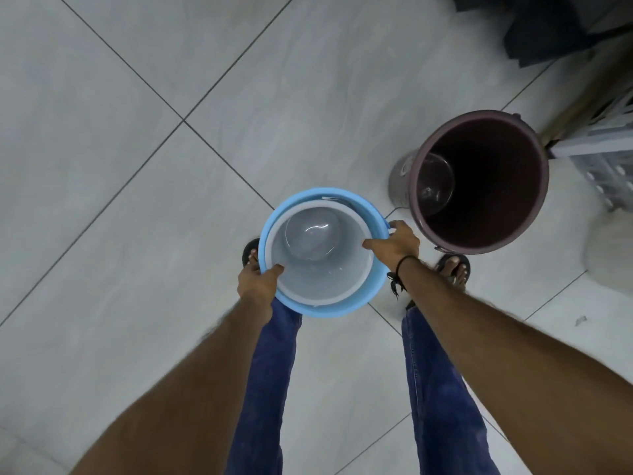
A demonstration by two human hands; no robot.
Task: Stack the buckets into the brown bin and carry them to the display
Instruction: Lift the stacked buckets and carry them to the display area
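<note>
I hold a light blue bucket (359, 214) with a white bucket (342, 269) nested inside it, above the floor in front of my legs. My left hand (258, 284) grips the stack's near-left rim, thumb inside the white bucket. My right hand (397, 243) grips the right rim, fingers over the edge. The brown bin (486, 234) stands upright on the floor just right of the stack, its mouth open and dark inside, with nothing visible in it.
Grey tiled floor (137, 166) spreads to the left and ahead. A pale perforated crate (606, 180) and a shelf leg (579, 108) stand right of the bin. Dark items (548, 25) sit at the top right. My sandalled feet (454, 269) are below the buckets.
</note>
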